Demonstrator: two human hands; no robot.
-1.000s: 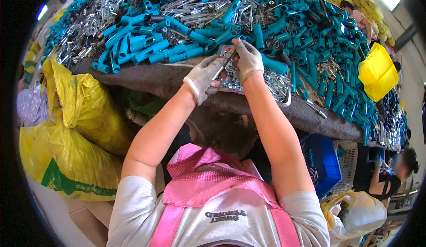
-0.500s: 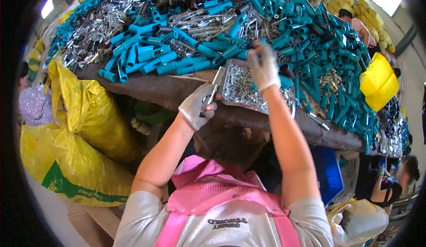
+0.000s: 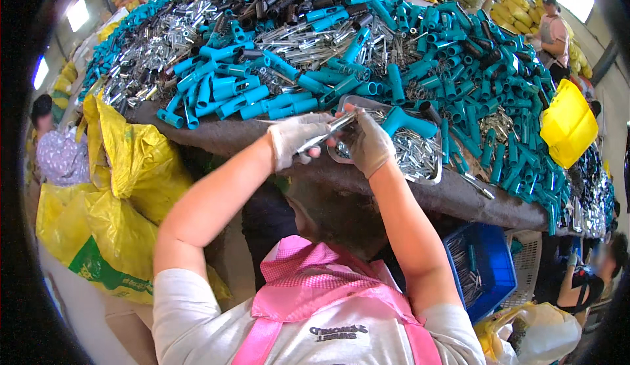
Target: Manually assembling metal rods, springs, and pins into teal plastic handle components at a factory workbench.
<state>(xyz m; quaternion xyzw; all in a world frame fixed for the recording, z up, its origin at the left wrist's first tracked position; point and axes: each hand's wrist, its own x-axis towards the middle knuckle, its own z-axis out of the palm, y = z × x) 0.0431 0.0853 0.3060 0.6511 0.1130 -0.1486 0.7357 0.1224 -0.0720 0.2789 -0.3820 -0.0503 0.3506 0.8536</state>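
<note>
1. Left hand (image 3: 298, 140): gloved, closed around a slim metal rod (image 3: 326, 133).
2. Right hand (image 3: 369, 143): gloved, pinching the rod's far end, over a metal tray (image 3: 430, 175) of small silver parts.
3. Progress: tray well filled; much unsorted stock remains.
4. Beyond the hands: teal handles (image 3: 275, 106) heaped. Left: yellow sacks (image 3: 125, 162).

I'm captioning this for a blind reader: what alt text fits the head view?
Two gloved hands, left hand and right hand, meet on a slim metal rod above a metal tray of small silver parts. Behind lies a table heaped with teal plastic handles; yellow sacks stand at left.
</note>
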